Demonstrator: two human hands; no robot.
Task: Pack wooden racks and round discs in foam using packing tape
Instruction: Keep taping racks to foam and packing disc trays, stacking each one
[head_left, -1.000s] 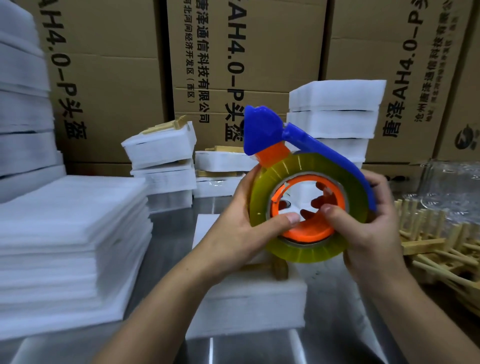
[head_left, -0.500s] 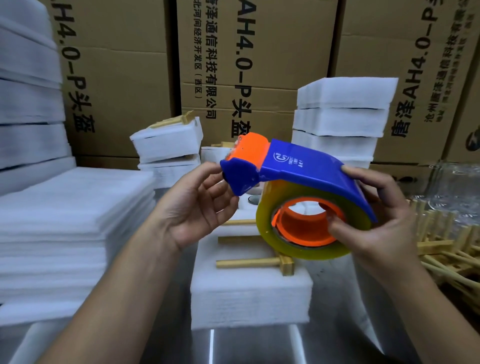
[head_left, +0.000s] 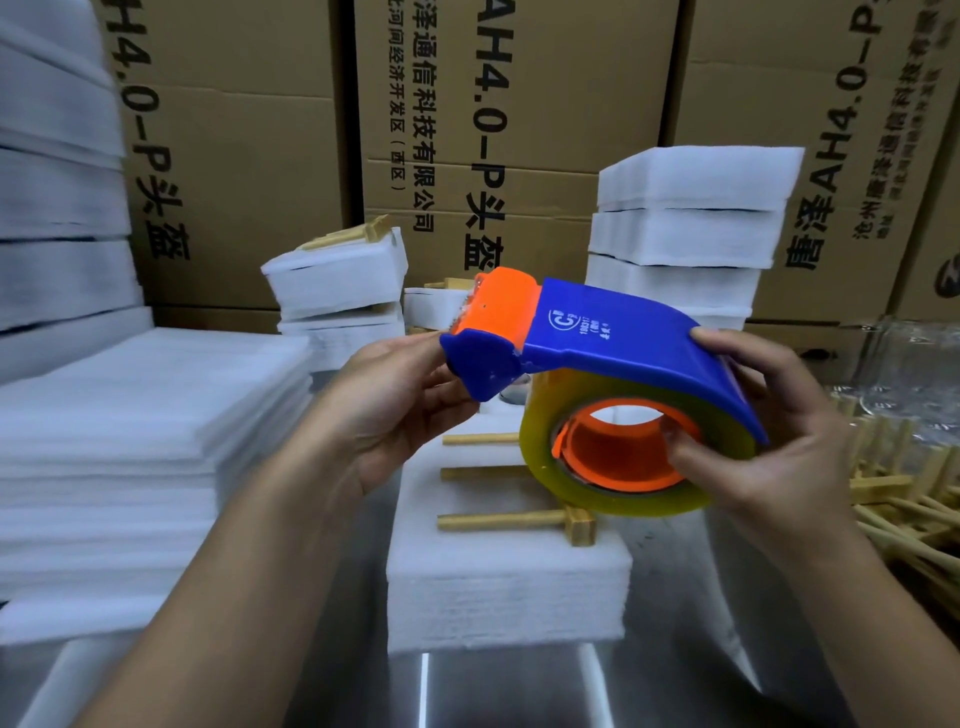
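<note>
A blue and orange tape dispenser (head_left: 618, 343) with a yellowish tape roll (head_left: 618, 499) is held up above the table. My right hand (head_left: 779, 447) grips it, thumb in the orange core and fingers over the blue cover. My left hand (head_left: 395, 405) has its fingertips at the dispenser's blue cutter end; whether it pinches the tape end I cannot tell. Below lies a white foam block (head_left: 504, 587) with a wooden rack (head_left: 514, 519) on top, partly hidden by the roll.
Stacked foam sheets (head_left: 130, 447) fill the left. Wrapped foam packs (head_left: 337, 280) and foam blocks (head_left: 691, 218) stand at the back before cardboard boxes (head_left: 498, 119). Loose wooden racks (head_left: 904, 499) pile at the right, clear plastic (head_left: 914, 364) behind them. The steel table (head_left: 498, 691) shows in front.
The dispenser has turned from facing me side-on to cover up. My left hand left the roll's side and moved to the cutter end. The view has shifted slightly closer.
</note>
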